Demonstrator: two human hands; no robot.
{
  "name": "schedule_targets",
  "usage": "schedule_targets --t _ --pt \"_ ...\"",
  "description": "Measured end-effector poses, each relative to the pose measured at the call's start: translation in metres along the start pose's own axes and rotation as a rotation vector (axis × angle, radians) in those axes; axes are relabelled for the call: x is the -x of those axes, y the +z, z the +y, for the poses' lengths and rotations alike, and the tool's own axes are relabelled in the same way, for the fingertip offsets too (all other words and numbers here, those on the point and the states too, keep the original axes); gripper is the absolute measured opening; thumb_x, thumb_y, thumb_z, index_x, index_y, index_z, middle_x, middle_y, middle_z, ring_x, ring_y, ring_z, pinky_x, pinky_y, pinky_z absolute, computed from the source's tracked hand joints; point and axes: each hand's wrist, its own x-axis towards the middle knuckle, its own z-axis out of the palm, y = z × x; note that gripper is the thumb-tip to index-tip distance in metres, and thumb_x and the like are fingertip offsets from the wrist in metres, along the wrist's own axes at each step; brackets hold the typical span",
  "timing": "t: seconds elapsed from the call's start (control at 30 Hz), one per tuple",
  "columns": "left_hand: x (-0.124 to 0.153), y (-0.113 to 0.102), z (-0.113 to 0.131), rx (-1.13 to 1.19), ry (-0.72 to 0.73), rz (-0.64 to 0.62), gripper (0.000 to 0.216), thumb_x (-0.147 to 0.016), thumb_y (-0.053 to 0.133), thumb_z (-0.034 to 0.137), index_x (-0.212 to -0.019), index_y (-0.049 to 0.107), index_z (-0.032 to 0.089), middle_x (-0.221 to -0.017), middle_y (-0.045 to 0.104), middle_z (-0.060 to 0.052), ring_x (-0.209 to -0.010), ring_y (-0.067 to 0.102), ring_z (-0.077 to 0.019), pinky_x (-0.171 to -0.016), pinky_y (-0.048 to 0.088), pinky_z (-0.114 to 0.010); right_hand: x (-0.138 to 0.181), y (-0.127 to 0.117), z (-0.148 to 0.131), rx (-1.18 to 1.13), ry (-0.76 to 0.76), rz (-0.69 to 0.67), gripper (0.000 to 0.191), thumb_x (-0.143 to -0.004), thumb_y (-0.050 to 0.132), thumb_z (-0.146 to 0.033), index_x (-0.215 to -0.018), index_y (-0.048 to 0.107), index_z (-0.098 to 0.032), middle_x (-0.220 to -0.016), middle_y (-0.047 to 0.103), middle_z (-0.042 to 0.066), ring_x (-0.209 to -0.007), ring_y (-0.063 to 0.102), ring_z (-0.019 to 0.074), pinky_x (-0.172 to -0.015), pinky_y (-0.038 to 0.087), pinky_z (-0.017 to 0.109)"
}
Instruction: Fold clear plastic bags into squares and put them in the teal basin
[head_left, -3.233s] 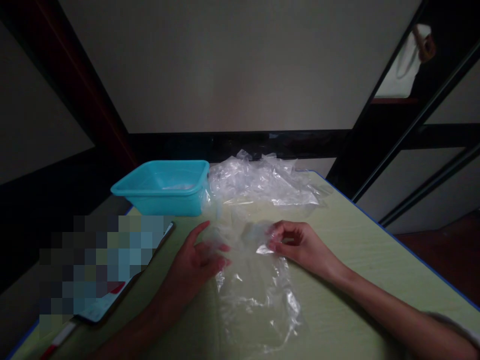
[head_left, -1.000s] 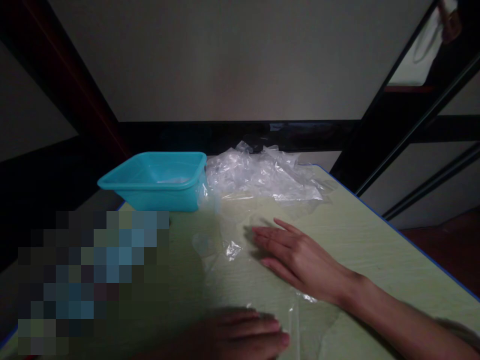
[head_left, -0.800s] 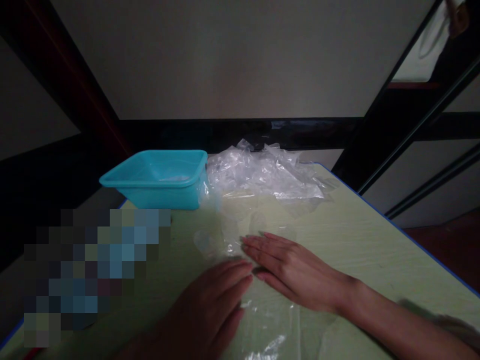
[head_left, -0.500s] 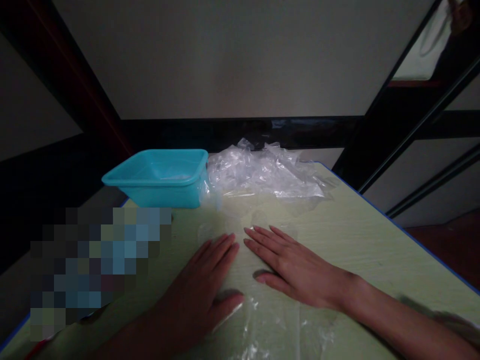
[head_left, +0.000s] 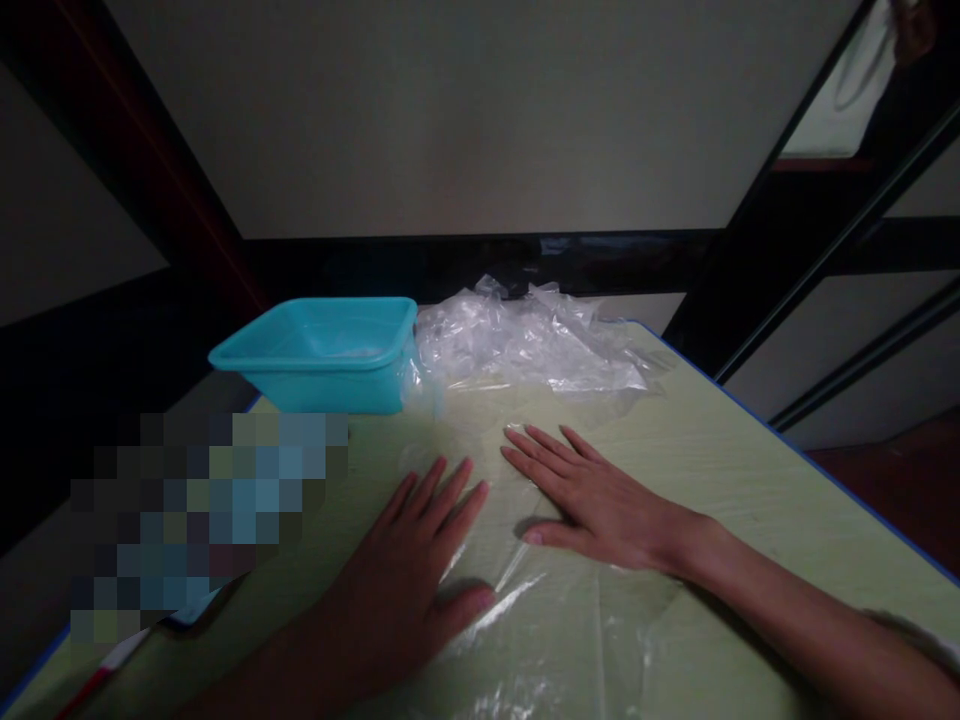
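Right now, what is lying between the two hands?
In the head view, clear plastic film with shiny creases lies spread on the table between the left hand and the right hand.

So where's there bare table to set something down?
Widest: green tabletop between your right hand and the blue edge. Narrower: the strip between your left hand and the pixelated item. Crowded: the far side, with blue basin and crumpled plastic, and the clear film by both hands.
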Motion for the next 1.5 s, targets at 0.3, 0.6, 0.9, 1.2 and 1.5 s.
schedule_targets --t 0.3,0.6,0.9,1.2,1.5 --pt "0.004 0.008 0.0 -0.057 -0.035 0.089 0.068 -0.083 0.052 0.046 -0.142 0.03 0.02 -0.15 0.025 -0.009 -0.137 0.024 -0.0345 -0.105 0.027 -0.058 0.002 -0.001 0.012 0.087 0.031 0.11 0.078 -0.088 0.032 -0.063 -0.144 0.024 -0.009 -0.148 0.017 0.019 -0.137 0.015 0.0331 -0.106 0.014 0.063" --pt "0.006 0.012 -0.009 -0.104 -0.028 0.324 0.057 -0.092 0.038 0.039 -0.14 0.027 0.01 -0.146 0.032 -0.018 -0.136 0.026 -0.0325 -0.106 0.03 -0.055 0.004 -0.002 -0.014 -0.123 -0.154 0.303 0.046 -0.097 0.03 -0.025 -0.136 0.037 -0.002 -0.143 0.037 0.018 -0.132 0.035 0.0192 -0.108 0.033 0.038" --pt "0.015 0.025 0.006 0.03 0.138 0.256 0.075 -0.088 0.043 0.034 -0.147 0.0 0.015 -0.152 0.018 -0.013 -0.136 0.026 -0.0294 -0.108 0.031 -0.044 0.002 0.009 -0.024 -0.107 -0.177 0.005 0.07 -0.094 0.037 -0.047 -0.144 0.019 -0.002 -0.15 0.014 0.017 -0.14 0.011 0.0226 -0.114 0.013 0.041" --pt "0.014 0.02 0.005 -0.022 0.132 0.191 0.078 -0.085 0.048 0.033 -0.147 0.005 0.012 -0.153 0.013 -0.014 -0.14 0.017 -0.027 -0.11 0.025 -0.044 -0.003 -0.006 0.005 -0.145 -0.185 -0.182 0.104 -0.073 0.056 -0.066 -0.147 0.01 -0.009 -0.152 0.004 0.016 -0.14 0.0 0.028 -0.112 -0.001 0.05" --pt "0.013 0.017 0.006 -0.039 0.139 0.182 0.08 -0.086 0.049 0.033 -0.147 0.002 0.013 -0.153 0.017 -0.014 -0.139 0.018 -0.0257 -0.111 0.023 -0.042 0.0 -0.015 0.016 -0.155 -0.186 -0.279 0.122 -0.053 0.075 -0.062 -0.147 0.011 -0.02 -0.153 0.001 0.012 -0.139 -0.004 0.0322 -0.108 -0.006 0.055"
